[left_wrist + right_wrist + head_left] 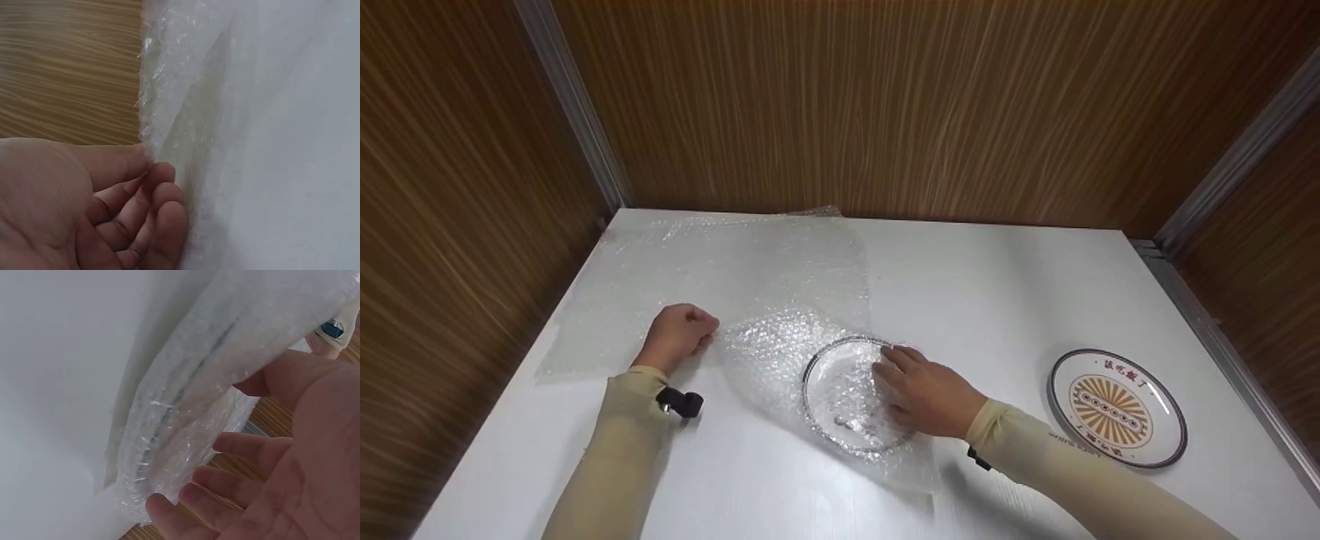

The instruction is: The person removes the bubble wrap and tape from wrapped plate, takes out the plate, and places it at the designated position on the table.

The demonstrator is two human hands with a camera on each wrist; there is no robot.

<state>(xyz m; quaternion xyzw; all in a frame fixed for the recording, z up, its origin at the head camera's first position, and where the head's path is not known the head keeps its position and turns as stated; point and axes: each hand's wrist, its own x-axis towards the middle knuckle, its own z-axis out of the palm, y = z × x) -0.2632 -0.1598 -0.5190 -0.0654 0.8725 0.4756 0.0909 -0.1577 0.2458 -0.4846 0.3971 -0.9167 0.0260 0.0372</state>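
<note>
A sheet of clear bubble wrap [765, 341] is folded over a round, dark-rimmed plate [808, 386], which shows through the plastic. At the left, my left hand [679, 334] pinches the folded corner of the wrap between thumb and forefinger; the left wrist view shows its other fingers [170, 225] curled beside the wrap's edge. My right hand [934, 394] rests over the right side of the covered plate, fingers spread on the plastic. In the right wrist view, the plate's dark rim [169, 416] is seen through the wrap, close to the fingertips.
To the right lies another white plate [1166, 427] with a dark rim, an orange sunburst and red characters. More bubble wrap [720, 262] spreads flat over the back left of the white table [997, 300]. Wood-grain panels [870, 112] enclose the back and sides.
</note>
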